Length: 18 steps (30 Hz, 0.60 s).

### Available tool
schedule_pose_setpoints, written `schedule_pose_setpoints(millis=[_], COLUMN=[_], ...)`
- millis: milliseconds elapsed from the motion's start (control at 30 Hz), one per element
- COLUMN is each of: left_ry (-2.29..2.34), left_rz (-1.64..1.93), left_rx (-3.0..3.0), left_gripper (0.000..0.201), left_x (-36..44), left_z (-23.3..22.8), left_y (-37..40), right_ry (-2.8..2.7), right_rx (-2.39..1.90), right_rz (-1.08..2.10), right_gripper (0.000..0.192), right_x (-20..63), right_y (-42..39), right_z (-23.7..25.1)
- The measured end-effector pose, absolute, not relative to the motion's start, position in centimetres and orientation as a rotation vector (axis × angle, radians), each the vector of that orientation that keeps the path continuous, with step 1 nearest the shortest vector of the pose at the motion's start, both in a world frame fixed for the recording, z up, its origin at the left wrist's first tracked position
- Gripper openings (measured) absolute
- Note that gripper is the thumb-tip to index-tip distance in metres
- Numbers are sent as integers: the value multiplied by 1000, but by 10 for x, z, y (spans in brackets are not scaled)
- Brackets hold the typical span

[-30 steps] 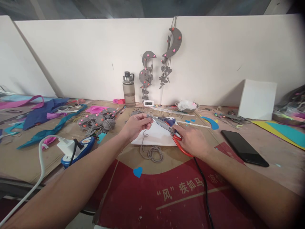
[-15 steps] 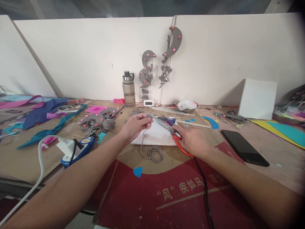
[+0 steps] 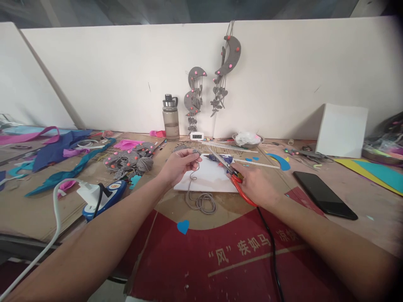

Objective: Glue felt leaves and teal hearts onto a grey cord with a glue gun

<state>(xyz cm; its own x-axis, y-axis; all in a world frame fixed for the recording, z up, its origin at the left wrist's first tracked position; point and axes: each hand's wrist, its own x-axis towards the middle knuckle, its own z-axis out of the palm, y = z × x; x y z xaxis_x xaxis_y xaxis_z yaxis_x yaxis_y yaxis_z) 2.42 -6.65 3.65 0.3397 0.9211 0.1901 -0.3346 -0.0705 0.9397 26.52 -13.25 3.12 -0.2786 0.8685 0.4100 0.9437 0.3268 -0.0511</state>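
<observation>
My left hand (image 3: 179, 165) pinches a small grey piece at the top end of a grey cord (image 3: 198, 201); the cord hangs down and coils on the table below. My right hand (image 3: 256, 186) grips red-handled scissors (image 3: 231, 176), whose blades point up and left, a little apart from my left fingers. Under both hands lies a white sheet (image 3: 208, 178). A glue gun (image 3: 223, 158) lies just behind the scissors.
A black phone (image 3: 324, 194) lies at the right and a water bottle (image 3: 170, 117) stands at the back. Grey felt pieces with pink dots (image 3: 129, 161) are piled at the left. A power strip (image 3: 102, 196) with a white cable sits front left. Grey moon mobiles (image 3: 220, 71) hang on the wall.
The scissors have drawn back to the right, away from my left fingers, and the blades now point more steeply upward. My left hand has stayed in place.
</observation>
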Motion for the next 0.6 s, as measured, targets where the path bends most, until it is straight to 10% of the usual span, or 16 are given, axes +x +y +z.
schedule_pose_setpoints(millis=[600], left_ry=[759], left_rz=[1111], left_rx=[1373], left_gripper=[16], left_x=[31], left_z=[41], left_y=[-75], right_ry=[-2261], right_rx=[-1667], right_rz=[-713], right_gripper=[39], right_x=[264], right_y=[-137], right_z=[38])
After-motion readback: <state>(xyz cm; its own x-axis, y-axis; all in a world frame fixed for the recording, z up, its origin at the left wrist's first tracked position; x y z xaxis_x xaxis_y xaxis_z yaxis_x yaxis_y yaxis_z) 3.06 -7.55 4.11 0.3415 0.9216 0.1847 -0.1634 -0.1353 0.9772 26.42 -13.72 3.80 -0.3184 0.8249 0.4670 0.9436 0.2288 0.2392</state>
